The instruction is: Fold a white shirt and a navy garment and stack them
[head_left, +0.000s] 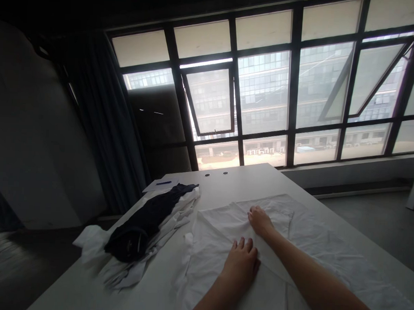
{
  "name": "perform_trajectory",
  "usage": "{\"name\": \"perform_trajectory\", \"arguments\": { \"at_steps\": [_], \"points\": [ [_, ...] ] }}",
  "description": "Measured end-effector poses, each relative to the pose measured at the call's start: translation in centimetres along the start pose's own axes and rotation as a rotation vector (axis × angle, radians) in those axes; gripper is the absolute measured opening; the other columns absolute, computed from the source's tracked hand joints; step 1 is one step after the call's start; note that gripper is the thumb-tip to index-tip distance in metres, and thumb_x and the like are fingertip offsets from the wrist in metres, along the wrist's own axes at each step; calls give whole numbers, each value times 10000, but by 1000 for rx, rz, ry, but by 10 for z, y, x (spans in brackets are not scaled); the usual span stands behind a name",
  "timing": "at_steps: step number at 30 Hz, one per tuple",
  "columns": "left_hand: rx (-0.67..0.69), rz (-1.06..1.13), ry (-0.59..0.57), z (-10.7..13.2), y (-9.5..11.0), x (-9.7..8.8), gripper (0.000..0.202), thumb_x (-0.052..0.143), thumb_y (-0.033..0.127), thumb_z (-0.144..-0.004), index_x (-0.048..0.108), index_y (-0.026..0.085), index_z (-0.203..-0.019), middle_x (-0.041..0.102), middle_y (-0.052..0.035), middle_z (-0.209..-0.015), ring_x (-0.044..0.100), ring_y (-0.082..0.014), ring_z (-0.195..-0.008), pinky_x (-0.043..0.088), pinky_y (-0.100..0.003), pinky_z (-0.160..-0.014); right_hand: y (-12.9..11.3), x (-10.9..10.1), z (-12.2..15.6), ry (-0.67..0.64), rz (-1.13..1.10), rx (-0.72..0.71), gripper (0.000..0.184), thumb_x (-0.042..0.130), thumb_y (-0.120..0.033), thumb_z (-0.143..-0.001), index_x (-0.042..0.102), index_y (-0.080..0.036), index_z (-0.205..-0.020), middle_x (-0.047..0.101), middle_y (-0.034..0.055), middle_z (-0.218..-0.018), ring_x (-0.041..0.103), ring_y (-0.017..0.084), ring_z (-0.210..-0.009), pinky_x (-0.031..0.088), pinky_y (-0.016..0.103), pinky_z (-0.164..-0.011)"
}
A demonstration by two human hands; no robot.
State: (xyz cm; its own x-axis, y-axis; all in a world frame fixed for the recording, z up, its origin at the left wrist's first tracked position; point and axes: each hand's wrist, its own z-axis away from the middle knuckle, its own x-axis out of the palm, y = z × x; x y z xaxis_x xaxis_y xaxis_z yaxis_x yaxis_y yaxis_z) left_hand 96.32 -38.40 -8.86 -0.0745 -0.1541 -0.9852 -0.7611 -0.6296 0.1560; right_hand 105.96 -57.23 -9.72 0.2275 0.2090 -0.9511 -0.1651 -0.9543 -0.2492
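Observation:
A white garment (313, 242) lies spread flat on a white table (247, 179). My left hand (240, 261) rests palm down on its near middle, fingers stretched out flat. Farther along the cloth, near a folded-over part, my right hand (259, 220) also lies palm down with its fingers extended. Neither hand grips anything.
A heap of white clothes (133, 266) with a dark garment (145, 218) on top lies at the table's left. A paper sheet with a blue pen (163, 183) sits behind it. Large windows (264, 93) and a dark curtain (105, 123) stand beyond.

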Motion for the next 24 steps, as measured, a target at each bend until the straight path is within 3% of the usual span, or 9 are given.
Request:
{"name": "perform_trajectory", "arguments": {
  "at_steps": [4,9,13,17,21,24],
  "points": [
    [37,-49,-13,0,2,-3,368,401,396,-1030,541,240,-1332,403,-103,-1554,353,-365,-1432,299,-593,-1157,0,2,-22,-99,-8,74,328,486,-384,-996,662,-133,-1114,677,163,-1134,643,255,-1059,490,385,-898],
    [72,-73,-55,1,6,-9,355,370,392,-1040,537,263,-1325,403,-120,-1547,351,-393,-1425,306,-666,-1108,2,4,-35,-129,0,80,336,604,-410,-970,621,-174,-1209,643,81,-1213,638,222,-1052,538,448,-914],
    [77,-75,-68,1,7,-10,361,354,344,-1040,522,260,-1347,398,-130,-1552,360,-375,-1421,313,-655,-1106,-1,5,-29,-61,11,73,269,469,-318,-1012,653,-158,-1129,654,150,-1182,601,275,-1134,449,468,-970],
    [94,-107,-62,0,5,-8,348,361,319,-1036,523,251,-1336,399,-137,-1546,366,-374,-1416,335,-648,-1090,-15,6,-18,-5,1,-35,350,411,-286,-995,585,-158,-1271,570,203,-1338,480,305,-1299,325,479,-1066],
    [115,-138,-41,-2,5,-5,312,398,264,-1014,560,221,-1276,458,-163,-1485,416,-372,-1379,374,-627,-1069,-33,14,-14,-88,-42,-262,419,426,-400,-983,593,-210,-1318,540,129,-1448,425,237,-1374,213,375,-1162],
    [139,-136,-24,-2,7,-8,286,428,243,-992,591,211,-1225,530,-169,-1402,472,-371,-1327,425,-610,-1029,-38,22,-17,-172,-57,-330,618,380,-522,-981,454,-175,-1487,385,127,-1592,298,242,-1477,155,376,-1200]
  ]
}}
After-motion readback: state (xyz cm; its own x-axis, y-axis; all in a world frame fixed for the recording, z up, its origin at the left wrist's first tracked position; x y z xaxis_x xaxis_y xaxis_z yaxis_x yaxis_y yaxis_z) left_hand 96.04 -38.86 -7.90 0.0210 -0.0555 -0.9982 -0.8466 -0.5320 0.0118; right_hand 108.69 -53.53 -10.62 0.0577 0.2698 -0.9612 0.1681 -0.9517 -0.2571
